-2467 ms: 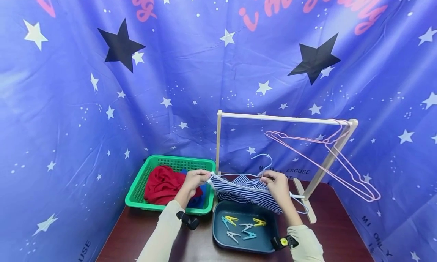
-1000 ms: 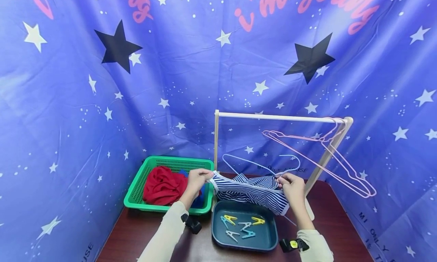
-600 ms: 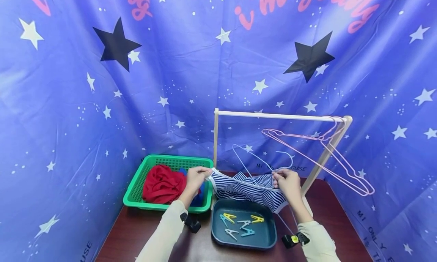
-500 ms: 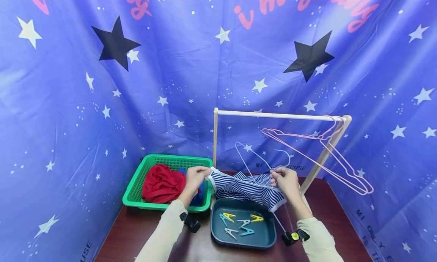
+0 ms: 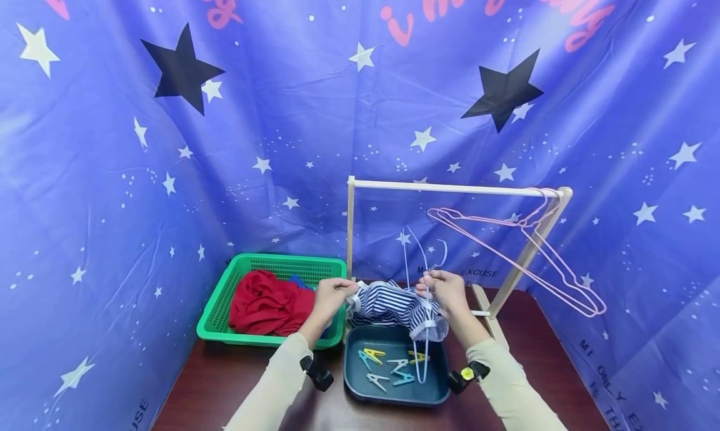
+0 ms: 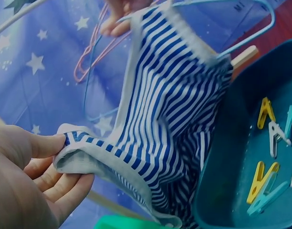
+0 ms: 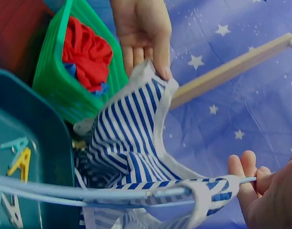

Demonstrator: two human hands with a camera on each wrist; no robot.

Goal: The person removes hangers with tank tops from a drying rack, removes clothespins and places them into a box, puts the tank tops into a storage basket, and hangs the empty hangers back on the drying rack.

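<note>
A blue-and-white striped tank top (image 5: 388,303) with white trim is stretched between my hands. My left hand (image 5: 332,297) pinches one shoulder strap between thumb and fingers, as the left wrist view shows at the strap (image 6: 79,160). My right hand (image 5: 447,287) pinches a light blue hanger (image 7: 112,194). The other strap (image 7: 222,193) loops around the hanger, right beside those fingertips. In the head view the hanger stands nearly edge-on, its hook (image 5: 445,253) up behind the right hand and one end down over the dark tray.
Several clothespins (image 5: 399,364) lie in the dark tray (image 5: 360,390) below the top. A green basket (image 5: 210,318) with red cloth (image 5: 270,303) and blue cloth stands at left. Behind is a wooden rack (image 5: 439,186), pink hangers (image 5: 484,217) at its right end.
The light blue hanger has turned from lying broadside behind the top to nearly edge-on, one end now over the tray. My right hand has moved left; my left hand keeps its strap.
</note>
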